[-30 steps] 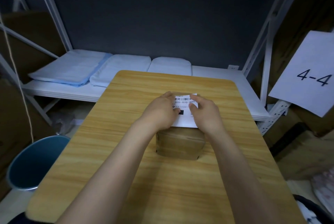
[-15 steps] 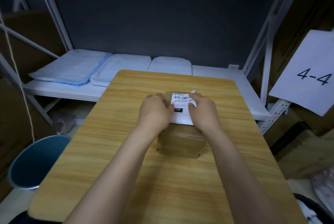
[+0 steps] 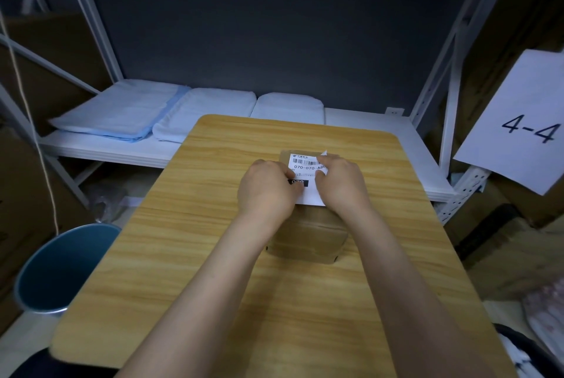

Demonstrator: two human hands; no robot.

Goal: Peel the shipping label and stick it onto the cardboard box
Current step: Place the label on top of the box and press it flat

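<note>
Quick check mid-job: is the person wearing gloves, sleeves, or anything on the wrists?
No gloves on the left hand or right hand. The left forearm and right forearm are bare to the frame edge, no sleeves showing. No watch, bracelet or ring visible.

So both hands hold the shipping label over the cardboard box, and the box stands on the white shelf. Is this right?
Not quite. The cardboard box stands on the wooden table; the white shelf is behind the table. The head view shows this. The left hand and right hand do hold the shipping label over the box.
</note>
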